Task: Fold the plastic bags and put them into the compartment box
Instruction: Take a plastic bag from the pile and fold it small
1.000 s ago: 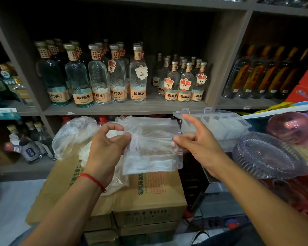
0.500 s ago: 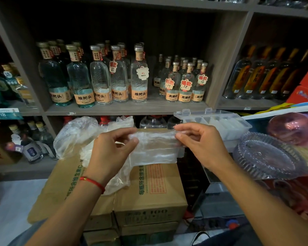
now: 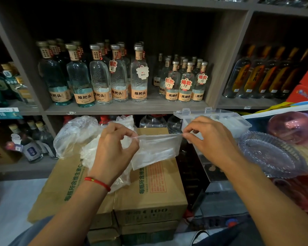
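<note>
Folding is under way: the left hand [image 3: 114, 148] and right hand [image 3: 210, 139] each pinch an end of the bag [image 3: 155, 150]. Next, another fold; the box [image 3: 238, 123] sits just behind the right hand.

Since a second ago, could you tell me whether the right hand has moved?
Yes. The right hand has dropped slightly and curled in, now pinching the plastic bag at its top corner, lower against the compartment box behind it.

You face shelves [image 3: 124, 109] stocked with upright clear bottles [image 3: 139, 77]. Stacked cartons [image 3: 149, 196] stand below; glass dishes [image 3: 270, 155] lie at your right.
</note>
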### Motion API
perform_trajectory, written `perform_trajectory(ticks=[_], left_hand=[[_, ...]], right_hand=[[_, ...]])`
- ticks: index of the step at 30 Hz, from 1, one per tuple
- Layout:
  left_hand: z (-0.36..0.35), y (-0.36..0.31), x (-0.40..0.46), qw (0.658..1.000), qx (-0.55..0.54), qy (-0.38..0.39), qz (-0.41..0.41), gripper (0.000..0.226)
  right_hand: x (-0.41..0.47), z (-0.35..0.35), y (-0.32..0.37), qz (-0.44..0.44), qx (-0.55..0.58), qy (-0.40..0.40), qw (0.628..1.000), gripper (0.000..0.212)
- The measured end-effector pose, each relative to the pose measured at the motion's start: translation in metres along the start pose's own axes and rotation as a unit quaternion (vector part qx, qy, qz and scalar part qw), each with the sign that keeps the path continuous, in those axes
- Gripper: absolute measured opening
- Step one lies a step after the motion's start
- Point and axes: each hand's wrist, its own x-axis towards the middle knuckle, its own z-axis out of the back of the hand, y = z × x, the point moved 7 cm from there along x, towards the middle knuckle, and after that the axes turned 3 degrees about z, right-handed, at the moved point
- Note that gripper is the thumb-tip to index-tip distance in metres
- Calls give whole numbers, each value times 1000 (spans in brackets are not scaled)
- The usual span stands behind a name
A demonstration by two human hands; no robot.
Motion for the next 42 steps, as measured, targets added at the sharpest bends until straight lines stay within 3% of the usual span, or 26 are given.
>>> perform_trajectory(ticks=[2,5,10,14,19,22,26,31,35,39,42], left_hand=[[-4,-4,-1,1000,21,13,-12,3],[-14,-18,-7,998,33,29,-44,3],[-20,-24,-9,996,49,37,-68,3],[-17,-19,-8,996,47,43,-59,4],[-17,-24,-11,995,49,44,-80,3],[-17,-25,-12,995,6,56,-80,6],[-26,-13,-12,986,-67,154,-17,35],[-26,-8,-10,987,-79,140,6,14],[-28,-18,-12,989,-60,127,-40,13],[-28,-23,-14,989,-69,116,-61,17],[-30,-15,-14,985,-105,132,-18,18]], right_hand=[[-2,6,17,36,-16,-29,999,25],[-3,-11,57,106,16,27,994,42],[4,-27,76,170,-9,60,984,21],[5,-24,59,148,-21,58,987,13],[1,-26,63,145,6,61,988,30],[2,-31,66,149,26,76,986,18],[3,-20,38,37,172,49,983,2],[-6,-20,6,-23,260,84,962,9],[-9,-24,8,-32,307,103,945,38],[-5,-20,14,-24,341,42,939,11],[-4,-15,10,-32,357,15,933,9]])
